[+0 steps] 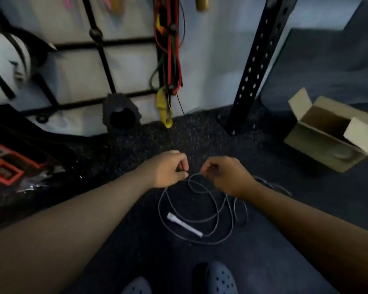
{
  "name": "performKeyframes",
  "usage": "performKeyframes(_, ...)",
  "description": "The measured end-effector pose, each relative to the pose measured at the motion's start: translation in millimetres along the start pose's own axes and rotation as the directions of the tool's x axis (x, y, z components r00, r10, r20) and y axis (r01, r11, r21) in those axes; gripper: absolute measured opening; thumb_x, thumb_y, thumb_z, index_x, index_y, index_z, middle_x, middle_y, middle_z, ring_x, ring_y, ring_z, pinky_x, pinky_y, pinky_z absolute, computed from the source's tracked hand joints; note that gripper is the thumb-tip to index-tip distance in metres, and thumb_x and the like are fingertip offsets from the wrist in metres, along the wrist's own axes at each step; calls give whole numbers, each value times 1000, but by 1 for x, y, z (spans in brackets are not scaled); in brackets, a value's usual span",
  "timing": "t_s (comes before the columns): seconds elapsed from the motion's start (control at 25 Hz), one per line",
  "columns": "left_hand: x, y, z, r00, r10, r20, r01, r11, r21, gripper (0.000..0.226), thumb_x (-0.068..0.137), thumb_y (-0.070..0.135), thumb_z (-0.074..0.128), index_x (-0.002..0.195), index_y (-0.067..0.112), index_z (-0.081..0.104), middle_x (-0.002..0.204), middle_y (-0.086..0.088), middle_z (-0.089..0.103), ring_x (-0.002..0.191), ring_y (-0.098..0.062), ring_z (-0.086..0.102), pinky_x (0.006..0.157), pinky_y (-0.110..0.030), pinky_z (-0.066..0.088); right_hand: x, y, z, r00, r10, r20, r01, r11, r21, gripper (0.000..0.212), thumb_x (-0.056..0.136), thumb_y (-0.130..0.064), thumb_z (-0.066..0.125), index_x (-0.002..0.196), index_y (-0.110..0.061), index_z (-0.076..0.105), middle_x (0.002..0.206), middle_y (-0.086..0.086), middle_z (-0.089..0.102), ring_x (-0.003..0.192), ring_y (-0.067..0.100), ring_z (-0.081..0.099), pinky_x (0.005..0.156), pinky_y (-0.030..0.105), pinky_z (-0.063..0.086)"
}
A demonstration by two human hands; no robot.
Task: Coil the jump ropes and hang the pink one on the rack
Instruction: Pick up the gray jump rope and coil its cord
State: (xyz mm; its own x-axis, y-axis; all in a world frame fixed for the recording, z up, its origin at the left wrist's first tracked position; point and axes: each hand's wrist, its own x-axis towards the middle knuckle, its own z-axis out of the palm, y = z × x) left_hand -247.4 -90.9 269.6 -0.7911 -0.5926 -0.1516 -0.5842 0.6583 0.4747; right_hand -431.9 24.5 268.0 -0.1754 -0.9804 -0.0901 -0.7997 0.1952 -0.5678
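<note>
Dark speckled floor (200, 134) fills the middle of the frame, meeting a pale wall (217, 60) along the top; a black rack (102, 47) stands upper left, a black holed post (255, 68) upper right, an open cardboard box (329, 134) at the right edge; bare floor lies between post and box. The grey jump rope (200, 209) hangs in loose loops at centre, its white handle (184, 224) slanting from upper left to lower right; the left hand (168, 169) and right hand (225, 175) each pinch the cord.
</note>
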Motion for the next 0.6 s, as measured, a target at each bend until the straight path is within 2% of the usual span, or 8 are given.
performKeyframes(0.12,32,-31,82,989,-24,145,24,1000,1,11,93,31,71,99,25,64,102,4,55,96,-16,59,82,-32,48,14,55,70,988,111,104,-106,993,-55,15,97,-22,62,99,-18,75,100,5,77,93,26,69,81,42,57)
performKeyframes(0.24,50,-57,150,956,-26,291,23,1000,13,9,91,30,72,94,26,64,99,4,55,94,-19,59,84,-40,52,17,96,134,947,163,276,-134,983,-124,15,97,-15,57,94,-15,71,98,12,74,90,34,67,71,40,52)
performKeyframes(0.36,54,-80,198,916,-18,400,4,999,34,7,91,28,72,90,28,65,99,8,54,93,-15,58,77,-36,49,9,123,187,885,235,401,-167,966,-198,16,98,-18,56,87,-21,68,95,16,71,86,40,66,68,42,53)
performKeyframes(0.48,53,-98,229,893,-11,449,-24,997,71,7,90,29,72,95,28,67,104,8,56,96,-14,55,73,-31,42,0,137,221,857,285,430,-181,947,-265,7,95,-28,64,100,-23,68,108,13,70,98,38,66,72,38,50)
performKeyframes(0.6,50,-105,246,899,25,438,-109,980,169,13,91,25,71,103,25,65,112,5,56,107,-18,52,82,-31,41,-2,140,234,874,276,400,-153,938,-312,23,96,-29,66,114,-17,60,118,13,67,108,38,65,74,37,44)
